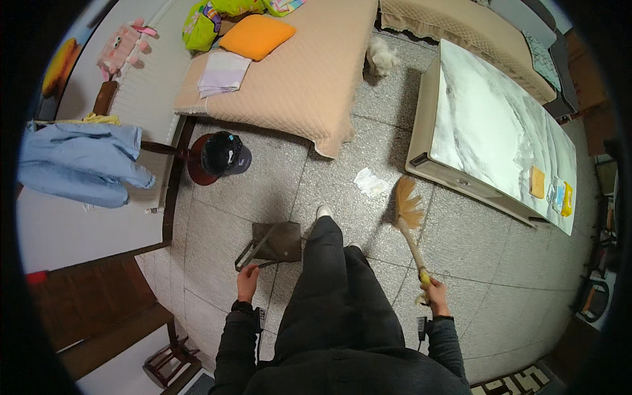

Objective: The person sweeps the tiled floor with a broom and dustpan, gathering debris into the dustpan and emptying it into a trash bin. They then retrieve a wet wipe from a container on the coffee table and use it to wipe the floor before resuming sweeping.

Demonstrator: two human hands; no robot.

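Note:
My right hand (pixel 434 292) grips the yellow-wrapped handle end of a straw broom (pixel 407 207). The broom's bristles point away from me, close to the floor beside a crumpled white paper or tissue (pixel 370 182). Whether the bristles touch the floor is hard to tell. In my left hand (pixel 248 284) is the handle of a dark dustpan (pixel 287 242). The pan hangs or rests just left of my legs, and I cannot tell if it meets the floor. My fingers partly hide the handle's end.
A marble-patterned table (pixel 484 108) stands ahead to the right. Beside it, a white dog (pixel 381 58) is near a bed with a quilted beige cover (pixel 306 94). A black-lined trash bin (pixel 242 160) and a dark red stand base (pixel 200 175) are at left on the tiled floor (pixel 237 202).

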